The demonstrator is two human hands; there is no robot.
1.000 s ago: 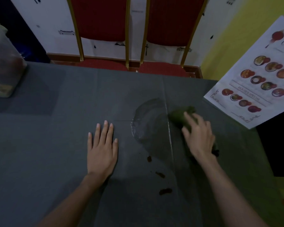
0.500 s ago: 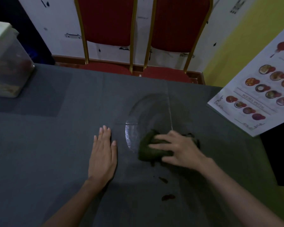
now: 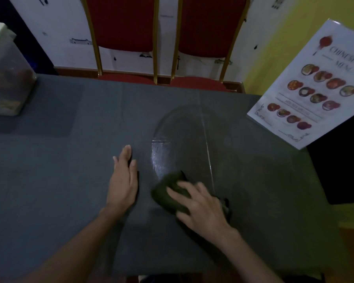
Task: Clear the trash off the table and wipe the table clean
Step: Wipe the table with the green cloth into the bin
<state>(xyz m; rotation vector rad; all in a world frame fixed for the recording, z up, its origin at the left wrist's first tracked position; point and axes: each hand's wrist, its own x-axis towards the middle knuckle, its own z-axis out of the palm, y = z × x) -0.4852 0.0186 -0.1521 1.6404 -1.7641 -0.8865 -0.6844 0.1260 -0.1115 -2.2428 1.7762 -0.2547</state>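
My right hand (image 3: pixel 201 210), fingers spread, presses the dark green cloth (image 3: pixel 165 198) onto the grey table (image 3: pixel 49 180); left hand (image 3: pixel 123 181) flat, fingers straight.

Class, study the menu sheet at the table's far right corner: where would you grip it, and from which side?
Pinch the menu sheet on the part that seems to jut past the right edge of the table, coming from the right. It is thin and flat, so only there is its underside likely reachable.
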